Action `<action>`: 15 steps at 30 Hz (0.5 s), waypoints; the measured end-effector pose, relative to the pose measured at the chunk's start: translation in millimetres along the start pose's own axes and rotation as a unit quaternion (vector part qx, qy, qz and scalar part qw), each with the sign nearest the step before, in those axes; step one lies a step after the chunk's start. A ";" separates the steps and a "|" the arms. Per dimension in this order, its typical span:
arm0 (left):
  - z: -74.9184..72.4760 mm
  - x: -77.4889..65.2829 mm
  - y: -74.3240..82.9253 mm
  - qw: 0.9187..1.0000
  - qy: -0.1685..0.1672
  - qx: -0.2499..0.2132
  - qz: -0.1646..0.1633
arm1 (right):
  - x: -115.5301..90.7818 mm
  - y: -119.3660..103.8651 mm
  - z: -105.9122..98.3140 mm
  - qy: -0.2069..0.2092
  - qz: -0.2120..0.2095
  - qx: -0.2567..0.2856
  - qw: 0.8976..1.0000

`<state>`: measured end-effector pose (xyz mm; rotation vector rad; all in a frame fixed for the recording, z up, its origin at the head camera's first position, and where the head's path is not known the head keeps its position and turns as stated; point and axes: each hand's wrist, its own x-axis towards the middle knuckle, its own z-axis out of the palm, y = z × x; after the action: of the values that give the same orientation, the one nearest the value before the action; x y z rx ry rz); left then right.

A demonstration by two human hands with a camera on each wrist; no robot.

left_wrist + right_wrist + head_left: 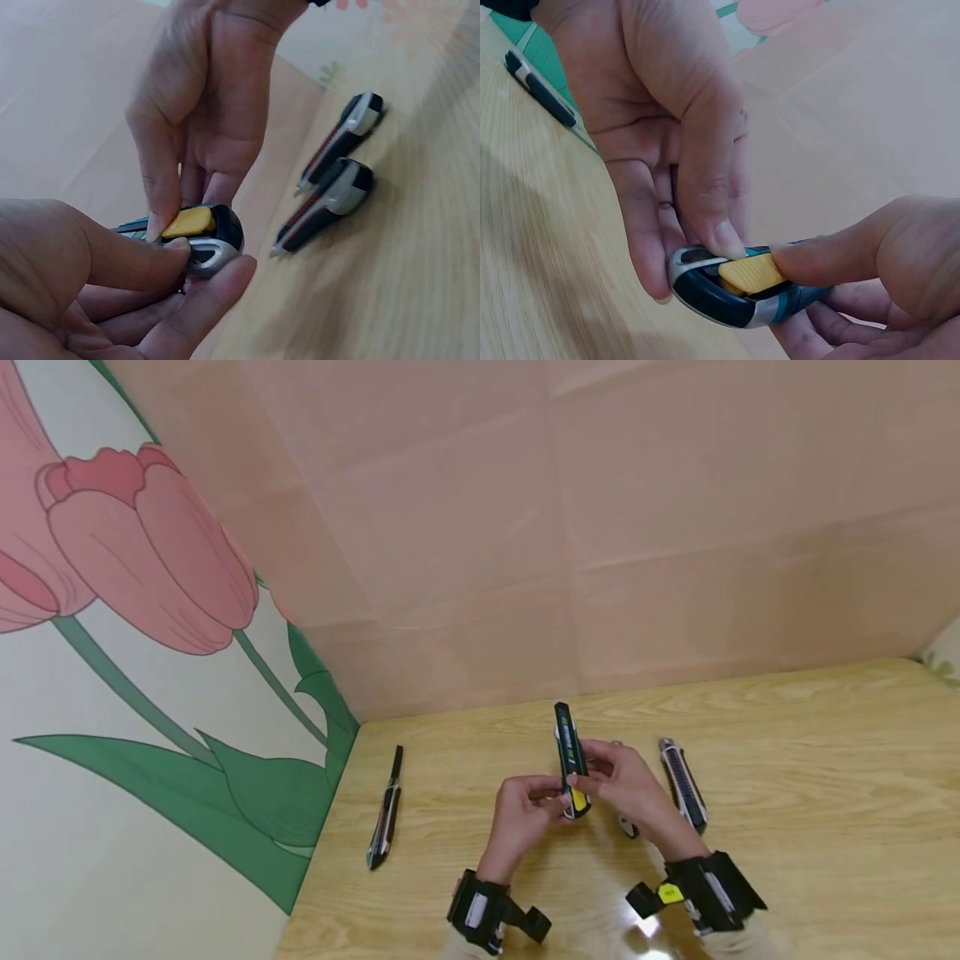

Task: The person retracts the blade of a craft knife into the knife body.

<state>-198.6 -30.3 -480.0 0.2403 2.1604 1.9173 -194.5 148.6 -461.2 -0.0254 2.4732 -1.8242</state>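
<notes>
A dark cutter [572, 752] is held up over the wood-grain surface [825, 777], near its middle, with its long end pointing away from the person and toward the backdrop. Both hands are on it. The left hand [525, 814] pinches the near end, its thumb on the silver edge and its fingers curled underneath. The right hand [630, 785] grips from the other side, its thumb against the yellow piece [751, 273] on top (the brightest bit of the whole cutter), with its other fingers bent below. The two thumbs sit close to each other, one on either side of that piece.

Three more cutters lie on the surface. A slim cutter [385, 818] rests well off to the left, a narrow dark strip reaching from its far end. A grey cutter [683, 785] lies to the right, just beyond the right hand. A half-hidden cutter [628, 827] lies below the right hand, mostly covered by it from the head view; the left wrist view shows these last two side by side, roughly parallel.

Each wrist wears a black strap, the left strap [480, 910] and the right strap [716, 893]. Behind the surface hangs a creased pinkish cloth [637, 527], and pink tulips [150, 552] decorate the wall at left.
</notes>
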 end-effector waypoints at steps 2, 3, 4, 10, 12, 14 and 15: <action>2.3 0.4 -2.7 1.000 0.002 0.003 -0.003 | 0.9 2.3 -1.8 -0.004 0.010 -0.006 1.000; 3.3 0.4 -4.3 1.000 0.001 0.006 -0.005 | 1.2 3.8 -2.4 -0.005 0.015 -0.010 1.000; 4.4 0.6 -5.8 1.000 0.000 0.007 -0.007 | 1.3 5.1 -3.0 -0.005 0.021 -0.014 1.000; 7.6 0.0 -12.5 1.000 -0.016 0.010 -0.013 | 1.4 9.9 -9.7 0.023 0.030 -0.036 0.999; 8.1 -0.9 -13.9 1.000 -0.022 0.011 -0.013 | 1.6 10.7 -12.7 0.039 0.030 -0.035 0.998; 8.1 -1.9 -15.3 1.000 -0.025 0.010 -0.015 | 1.7 10.9 -15.5 0.050 0.032 -0.026 0.998; 8.0 -2.4 -15.9 0.999 -0.027 0.007 -0.016 | 1.7 10.6 -16.6 0.054 0.033 -0.019 0.998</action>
<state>-193.4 -25.3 -496.5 0.2553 2.1306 1.8571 -197.0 167.4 -466.5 0.1548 2.5477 -1.7991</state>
